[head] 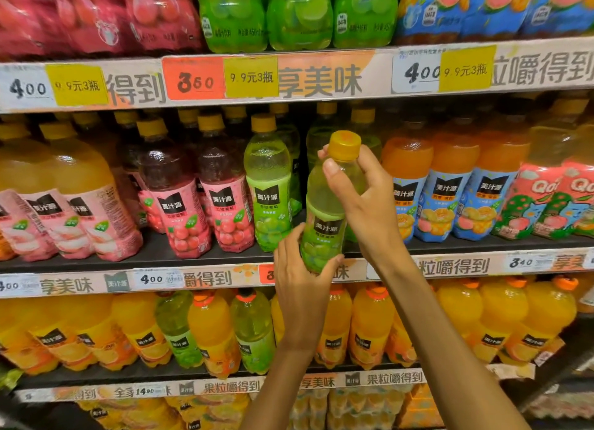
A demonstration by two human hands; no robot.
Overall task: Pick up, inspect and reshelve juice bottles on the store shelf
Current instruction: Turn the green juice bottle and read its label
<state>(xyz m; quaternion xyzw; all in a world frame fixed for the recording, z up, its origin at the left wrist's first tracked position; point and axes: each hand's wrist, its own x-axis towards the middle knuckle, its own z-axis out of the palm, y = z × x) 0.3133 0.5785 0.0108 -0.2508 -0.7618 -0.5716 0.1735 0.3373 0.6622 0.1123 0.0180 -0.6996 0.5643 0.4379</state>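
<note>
A green grape juice bottle with a yellow cap is held upright in front of the middle shelf. My left hand cups its base from below. My right hand grips its neck and shoulder just under the cap. Another green grape bottle stands on the shelf just left of it, with a gap in the row behind the held bottle.
Pink-labelled bottles stand to the left, orange bottles with blue labels to the right. Price strips run along each shelf edge. Larger orange bottles fill the shelf below, green bottles the shelf above.
</note>
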